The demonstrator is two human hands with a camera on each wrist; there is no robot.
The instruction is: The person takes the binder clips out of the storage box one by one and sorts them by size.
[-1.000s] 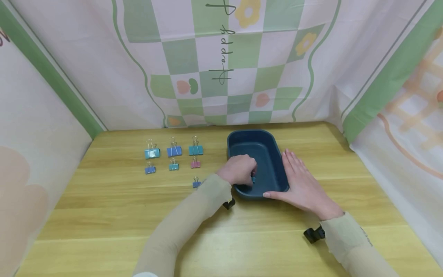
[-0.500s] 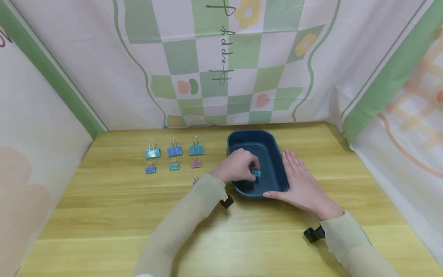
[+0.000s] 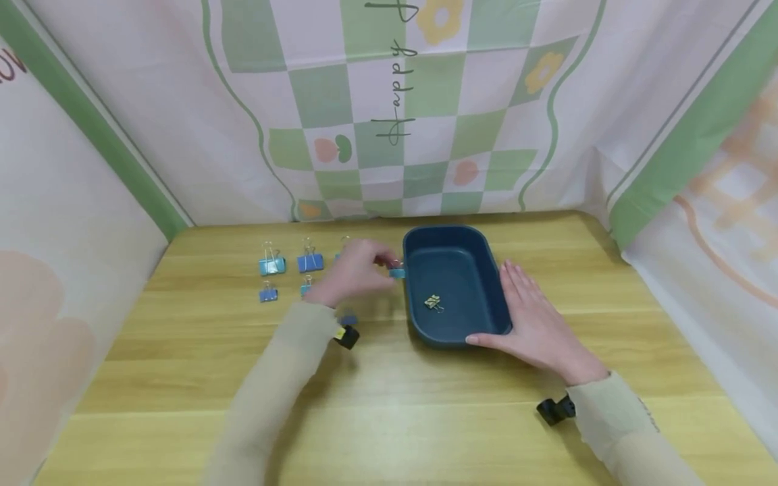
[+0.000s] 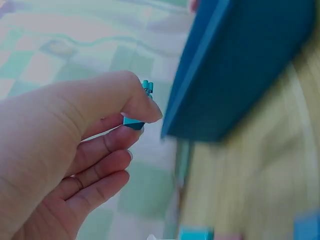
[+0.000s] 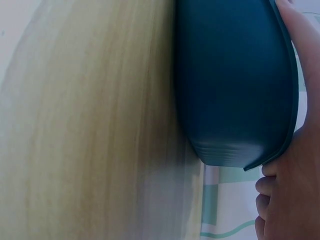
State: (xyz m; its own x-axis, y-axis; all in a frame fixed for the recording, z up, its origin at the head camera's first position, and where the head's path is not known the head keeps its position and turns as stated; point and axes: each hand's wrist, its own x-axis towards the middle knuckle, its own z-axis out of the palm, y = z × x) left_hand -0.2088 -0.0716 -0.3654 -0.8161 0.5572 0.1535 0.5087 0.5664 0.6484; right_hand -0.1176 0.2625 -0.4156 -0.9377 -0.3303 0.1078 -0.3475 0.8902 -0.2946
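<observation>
My left hand (image 3: pixel 355 273) is just left of the dark blue box (image 3: pixel 412 317), pinching a small teal binder clip (image 3: pixel 397 273) between thumb and forefinger. In the left wrist view this teal binder clip (image 4: pixel 134 123) shows between the fingertips, close to the box's outer wall (image 4: pixel 225 80). My right hand (image 3: pixel 541 324) rests with straight fingers along the box's right side, its thumb at the near right corner. One patterned, yellowish binder clip (image 3: pixel 433 302) lies inside the box.
Left of the box, binder clips lie in rows on the wooden table (image 3: pixel 389 418): a light blue clip (image 3: pixel 272 265), a blue clip (image 3: pixel 310 262) and a small blue clip (image 3: pixel 268 295) among them. My left hand and forearm partly cover others. A patterned curtain (image 3: pixel 371 88) hangs behind.
My left hand has lifted out of the box and moved left with the teal binder clip. The yellowish clip in the box now shows. My right hand stays at the box.
</observation>
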